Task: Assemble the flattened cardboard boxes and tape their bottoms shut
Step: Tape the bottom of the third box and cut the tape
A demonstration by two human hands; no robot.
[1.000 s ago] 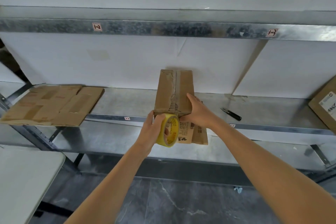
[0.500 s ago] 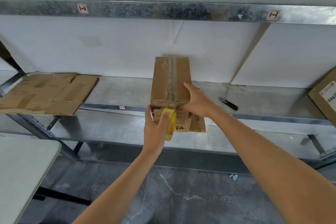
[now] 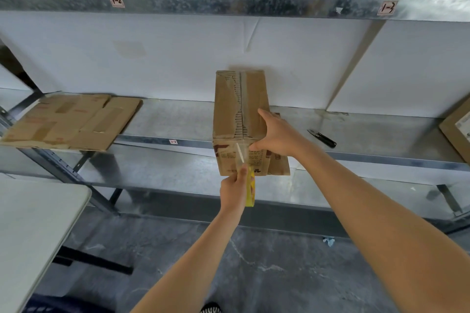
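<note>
An assembled brown cardboard box (image 3: 229, 114) lies on the metal shelf (image 3: 162, 119), its closed bottom flaps facing up with a strip of clear tape along the centre seam. My right hand (image 3: 276, 134) grips the box's near right top corner, thumb at the front edge. My left hand (image 3: 235, 189) holds a yellow tape roll (image 3: 250, 187) edge-on, just below the box's front face. A stretch of clear tape (image 3: 240, 152) runs from the roll up to the front edge of the seam.
A stack of flattened cardboard boxes (image 3: 71, 121) lies on the shelf at the left. A black box cutter (image 3: 323, 138) rests to the right of the box. Another box (image 3: 457, 127) sits at the far right edge. A white table (image 3: 33, 231) stands lower left.
My left hand has pulled the tape roll down and toward me, away from the box's top front edge, drawing tape over the front face. The right hand stays on the box corner.
</note>
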